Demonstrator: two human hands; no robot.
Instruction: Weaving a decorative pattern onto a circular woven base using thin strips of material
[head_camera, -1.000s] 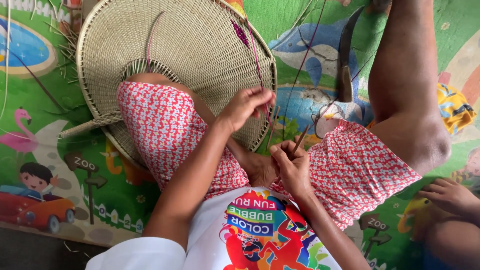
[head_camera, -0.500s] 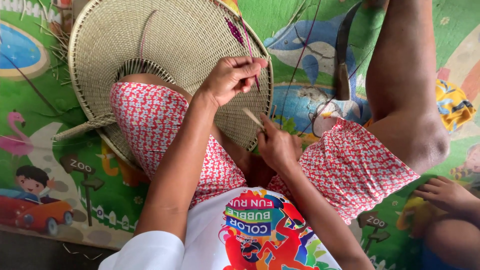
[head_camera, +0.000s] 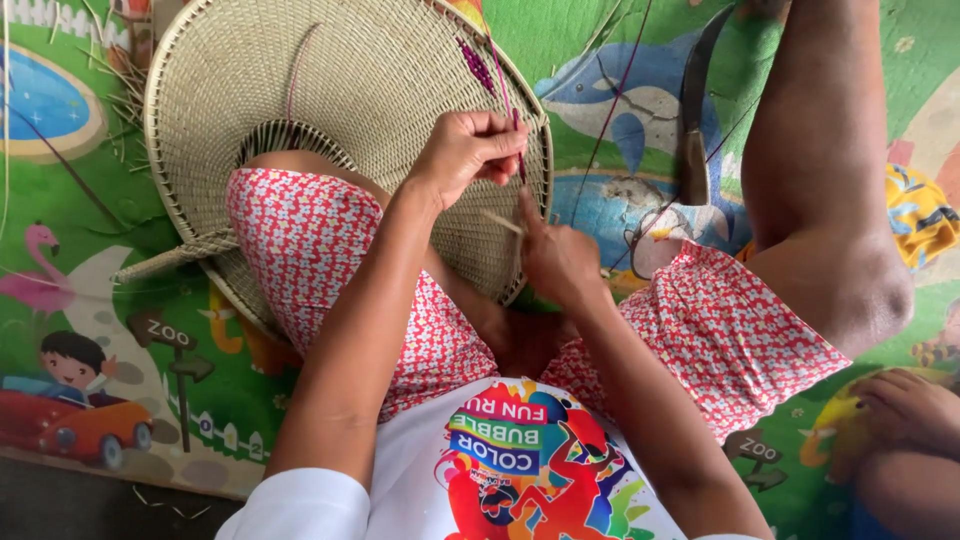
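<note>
**Hands at the basket rim**

The left hand was closed, its fingertips pinching a purple strand at the right edge of the round woven basket. The right hand was partly curled just below it, forefinger extended toward the rim, with a pale strip held between thumb and finger. The basket rested tilted over the left knee, in red patterned shorts, on a picture play mat. The step appeared to be weaving a strand into the rim; the next move would likely call for steady tension and an exact entry between coils. Nothing showed inside the basket. A curved knife lay far right on the mat.
</note>
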